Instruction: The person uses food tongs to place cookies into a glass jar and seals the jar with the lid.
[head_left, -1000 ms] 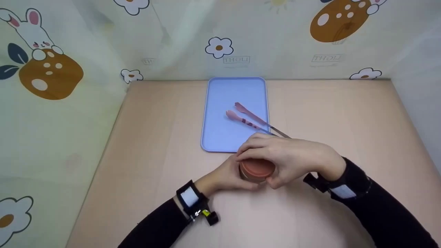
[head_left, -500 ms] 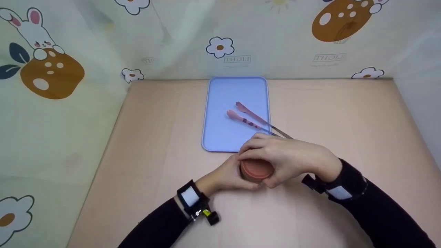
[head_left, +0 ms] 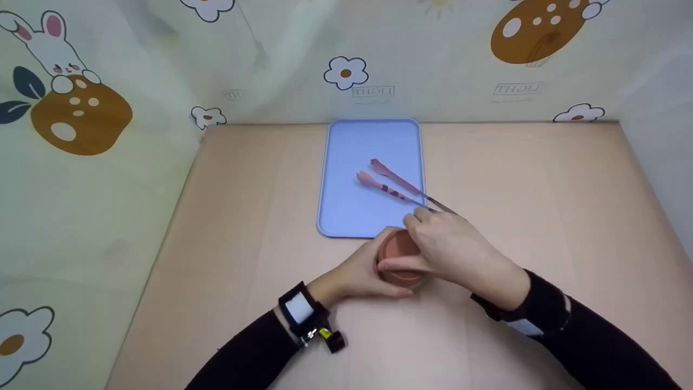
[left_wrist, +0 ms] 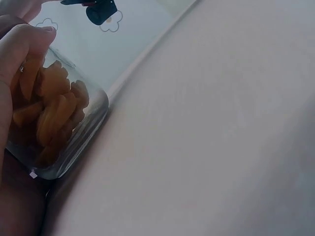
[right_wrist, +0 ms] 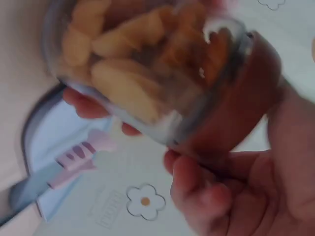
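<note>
My left hand [head_left: 360,271] grips a clear jar [left_wrist: 74,142] around its side, close to the table. Orange-yellow crinkled pieces [left_wrist: 56,110] fill much of the jar. A reddish-brown lid [head_left: 399,245] sits on top of it. My right hand [head_left: 455,246] is over the lid, its thumb lying across the top and its other fingers curled at the far right rim. In the right wrist view, the curled fingers [right_wrist: 189,182] meet the lid's edge. Tongs [head_left: 398,181] with pink tips and metal arms lie beyond, their rear end hidden behind my right hand.
A light blue tray [head_left: 346,208] lies at the back middle of the wooden table [head_left: 243,216], beneath the tong tips. Behind the table hangs a patterned cloth [head_left: 287,59] with flowers and rabbits. A pale wall rises on the right.
My right hand has shifted its hold on the lid: its thumb swung from the near rim across the top and its fingers moved to the far right. The left hand stays on the jar.
</note>
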`<control>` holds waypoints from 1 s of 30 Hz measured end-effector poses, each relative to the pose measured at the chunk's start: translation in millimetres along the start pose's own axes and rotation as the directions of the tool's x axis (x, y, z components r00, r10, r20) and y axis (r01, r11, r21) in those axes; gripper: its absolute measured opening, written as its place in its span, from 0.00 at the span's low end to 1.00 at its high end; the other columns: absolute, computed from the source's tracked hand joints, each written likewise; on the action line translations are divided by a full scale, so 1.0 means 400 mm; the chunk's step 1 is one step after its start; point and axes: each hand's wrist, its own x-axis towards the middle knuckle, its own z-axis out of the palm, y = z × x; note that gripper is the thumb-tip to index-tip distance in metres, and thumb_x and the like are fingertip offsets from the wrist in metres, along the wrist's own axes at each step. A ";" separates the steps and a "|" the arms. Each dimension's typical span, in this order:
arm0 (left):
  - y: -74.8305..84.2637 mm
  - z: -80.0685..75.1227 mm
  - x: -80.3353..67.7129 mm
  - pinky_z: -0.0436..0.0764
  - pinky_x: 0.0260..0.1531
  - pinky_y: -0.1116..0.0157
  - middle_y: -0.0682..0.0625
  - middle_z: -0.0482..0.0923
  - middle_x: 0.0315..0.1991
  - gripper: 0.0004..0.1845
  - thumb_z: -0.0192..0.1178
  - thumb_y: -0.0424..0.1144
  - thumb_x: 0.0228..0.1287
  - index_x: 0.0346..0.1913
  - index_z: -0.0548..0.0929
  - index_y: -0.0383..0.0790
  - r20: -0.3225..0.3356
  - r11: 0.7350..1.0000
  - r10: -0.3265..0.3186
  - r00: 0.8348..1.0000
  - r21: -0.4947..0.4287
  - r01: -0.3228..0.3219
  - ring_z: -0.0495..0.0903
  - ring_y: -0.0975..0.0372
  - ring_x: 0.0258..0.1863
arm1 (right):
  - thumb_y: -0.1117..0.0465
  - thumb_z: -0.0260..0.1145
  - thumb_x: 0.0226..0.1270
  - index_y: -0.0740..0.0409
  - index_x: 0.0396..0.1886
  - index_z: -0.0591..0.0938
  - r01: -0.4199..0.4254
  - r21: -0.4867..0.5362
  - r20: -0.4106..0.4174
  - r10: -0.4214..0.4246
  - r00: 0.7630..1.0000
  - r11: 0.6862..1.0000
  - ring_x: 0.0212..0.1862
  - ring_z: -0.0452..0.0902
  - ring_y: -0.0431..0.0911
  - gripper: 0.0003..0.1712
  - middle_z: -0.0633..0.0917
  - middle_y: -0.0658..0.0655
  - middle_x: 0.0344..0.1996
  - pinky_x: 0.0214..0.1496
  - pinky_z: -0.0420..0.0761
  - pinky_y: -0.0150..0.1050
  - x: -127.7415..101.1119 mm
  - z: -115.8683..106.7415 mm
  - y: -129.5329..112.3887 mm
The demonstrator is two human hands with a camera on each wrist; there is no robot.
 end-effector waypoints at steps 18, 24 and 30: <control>0.003 -0.003 0.000 0.76 0.73 0.58 0.55 0.75 0.72 0.52 0.85 0.41 0.55 0.81 0.67 0.48 0.010 0.999 0.010 1.000 0.053 -0.010 0.77 0.61 0.69 | 0.51 0.84 0.50 0.50 0.76 0.79 0.246 0.416 0.247 -0.370 0.896 0.875 0.70 0.75 0.49 0.50 0.80 0.52 0.68 0.70 0.79 0.52 0.023 -0.042 0.075; -0.005 -0.006 -0.004 0.75 0.74 0.58 0.50 0.74 0.73 0.58 0.84 0.41 0.52 0.83 0.62 0.43 -0.007 0.999 -0.011 1.000 0.045 0.012 0.77 0.60 0.69 | 0.36 0.84 0.56 0.55 0.64 0.84 0.187 0.281 0.200 -0.248 0.948 0.941 0.52 0.80 0.50 0.43 0.82 0.54 0.52 0.54 0.84 0.47 0.015 -0.030 0.047; -0.009 -0.006 0.000 0.79 0.71 0.58 0.47 0.76 0.70 0.55 0.84 0.40 0.51 0.80 0.63 0.43 -0.002 0.996 0.002 1.000 0.086 -0.002 0.79 0.59 0.67 | 0.27 0.80 0.57 0.64 0.48 0.79 0.044 0.089 0.107 -0.054 0.993 0.995 0.36 0.77 0.49 0.45 0.77 0.56 0.38 0.41 0.86 0.44 -0.005 -0.002 -0.006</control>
